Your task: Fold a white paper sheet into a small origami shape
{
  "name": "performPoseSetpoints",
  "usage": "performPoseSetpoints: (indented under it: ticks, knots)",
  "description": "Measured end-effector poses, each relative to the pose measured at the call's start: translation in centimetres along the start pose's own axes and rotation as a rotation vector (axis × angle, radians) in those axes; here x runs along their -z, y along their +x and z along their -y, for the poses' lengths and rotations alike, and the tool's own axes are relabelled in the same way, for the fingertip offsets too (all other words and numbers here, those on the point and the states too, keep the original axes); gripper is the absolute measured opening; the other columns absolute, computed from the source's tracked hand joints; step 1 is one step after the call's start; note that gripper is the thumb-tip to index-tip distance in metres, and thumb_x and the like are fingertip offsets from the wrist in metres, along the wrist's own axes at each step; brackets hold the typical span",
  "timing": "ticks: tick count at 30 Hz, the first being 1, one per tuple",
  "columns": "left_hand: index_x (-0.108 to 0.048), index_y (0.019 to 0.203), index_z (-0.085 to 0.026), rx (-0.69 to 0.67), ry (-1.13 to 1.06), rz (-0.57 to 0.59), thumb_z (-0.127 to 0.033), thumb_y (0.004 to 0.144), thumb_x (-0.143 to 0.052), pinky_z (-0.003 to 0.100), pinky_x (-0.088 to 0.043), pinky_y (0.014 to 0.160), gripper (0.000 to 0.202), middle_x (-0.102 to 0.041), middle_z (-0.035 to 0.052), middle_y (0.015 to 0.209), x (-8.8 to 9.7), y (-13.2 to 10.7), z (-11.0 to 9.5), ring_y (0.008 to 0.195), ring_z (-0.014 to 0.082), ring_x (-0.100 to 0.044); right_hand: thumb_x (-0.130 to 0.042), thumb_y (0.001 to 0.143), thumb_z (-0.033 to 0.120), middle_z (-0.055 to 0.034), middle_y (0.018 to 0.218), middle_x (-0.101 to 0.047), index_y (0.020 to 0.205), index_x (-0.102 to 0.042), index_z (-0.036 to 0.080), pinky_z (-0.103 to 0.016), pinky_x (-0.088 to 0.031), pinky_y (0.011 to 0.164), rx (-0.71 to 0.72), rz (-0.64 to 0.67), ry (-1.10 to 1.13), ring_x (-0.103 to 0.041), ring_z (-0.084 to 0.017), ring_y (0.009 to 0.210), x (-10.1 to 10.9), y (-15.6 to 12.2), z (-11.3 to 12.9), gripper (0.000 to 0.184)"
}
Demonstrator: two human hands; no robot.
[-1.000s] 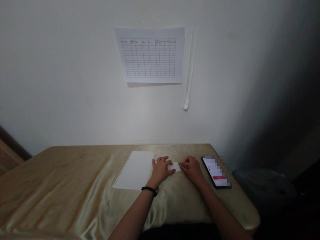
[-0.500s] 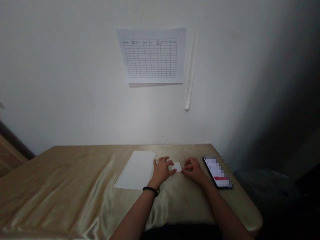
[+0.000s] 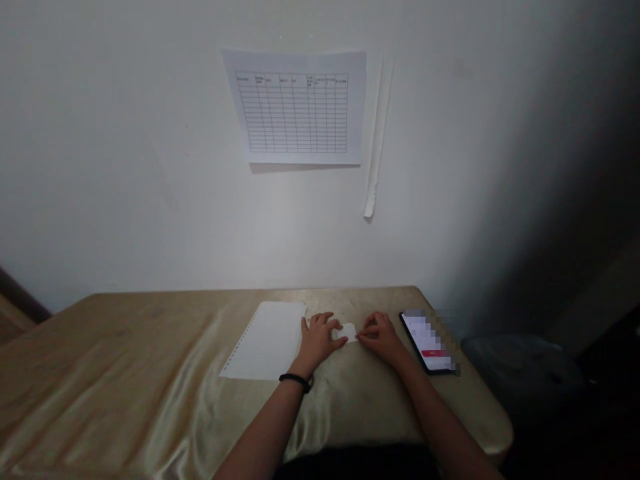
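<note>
A small piece of white paper [image 3: 346, 331] lies low over the cloth between my two hands. My left hand [image 3: 319, 339] has its thumb and index finger on the paper's left part, while its other fingers spread outward toward the back. From the right side, my right hand [image 3: 379, 335] pinches the paper's right edge with thumb and fingertip, its remaining fingers curled. Left of my left hand lies a white sheet [image 3: 264, 340] with punched holes down its left edge.
A phone [image 3: 429, 343] with a lit screen lies near the right edge of the cloth-covered table [image 3: 125, 373]. On the wall hang a printed table sheet [image 3: 299, 113] and a narrow white strip [image 3: 375, 147]. Something dark and translucent [image 3: 520, 370] stands right of the table.
The view has shifted slightly, so everything sits a little further left. The outline of the small paper's right edge looks more angular. Both hands keep nearly the same pose.
</note>
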State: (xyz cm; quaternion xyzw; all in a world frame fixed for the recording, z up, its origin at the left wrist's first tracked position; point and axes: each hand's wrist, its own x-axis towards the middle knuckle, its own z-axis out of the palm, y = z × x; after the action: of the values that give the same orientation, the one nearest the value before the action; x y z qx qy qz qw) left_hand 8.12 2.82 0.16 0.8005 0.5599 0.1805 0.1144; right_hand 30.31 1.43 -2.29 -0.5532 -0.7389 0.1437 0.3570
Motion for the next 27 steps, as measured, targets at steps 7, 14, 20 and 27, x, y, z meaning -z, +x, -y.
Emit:
performPoseSetpoints:
  ticks: [7, 14, 20, 27]
  knots:
    - [-0.070, 0.106, -0.033, -0.011, 0.012, -0.004, -0.050, 0.080, -0.073, 0.069, -0.015, 0.115, 0.030, -0.054, 0.0031, 0.145, -0.2, 0.1, 0.1, 0.137, 0.0316, -0.041, -0.071, 0.085, 0.033, -0.0087, 0.101, -0.062, 0.087, -0.080, 0.027, -0.038, -0.045, 0.095, -0.030, -0.037, -0.107, -0.054, -0.025, 0.103, -0.5, 0.5, 0.1, 0.011]
    - [-0.070, 0.108, -0.033, -0.020, 0.028, -0.009, -0.050, 0.081, -0.073, 0.070, -0.016, 0.115, 0.032, -0.054, 0.0026, 0.145, -0.4, 0.2, 0.3, 0.137, 0.0318, -0.042, -0.068, 0.088, 0.036, -0.0100, 0.104, -0.061, 0.099, -0.080, 0.031, -0.038, -0.044, 0.094, -0.049, -0.038, -0.223, -0.052, -0.026, 0.106, -0.6, 0.7, 0.8, 0.017]
    - [-0.070, 0.109, -0.034, -0.022, 0.024, -0.018, -0.051, 0.082, -0.072, 0.069, -0.015, 0.116, 0.032, -0.054, 0.0027, 0.145, -0.6, 0.2, 0.4, 0.138, 0.0314, -0.042, -0.067, 0.089, 0.033, -0.0098, 0.106, -0.060, 0.103, -0.079, 0.035, -0.040, -0.044, 0.095, -0.065, -0.033, -0.247, -0.052, -0.027, 0.106, -0.6, 0.6, 1.0, 0.018]
    - [-0.069, 0.108, -0.032, -0.012, 0.002, -0.026, -0.050, 0.082, -0.072, 0.070, -0.013, 0.116, 0.032, -0.055, 0.0035, 0.144, -0.5, 0.0, 0.1, 0.137, 0.0308, -0.042, -0.074, 0.083, 0.033, -0.0089, 0.114, -0.059, 0.105, -0.078, 0.033, -0.041, -0.042, 0.101, -0.057, -0.041, -0.154, -0.051, -0.026, 0.112, -0.5, 0.3, 0.7, 0.023]
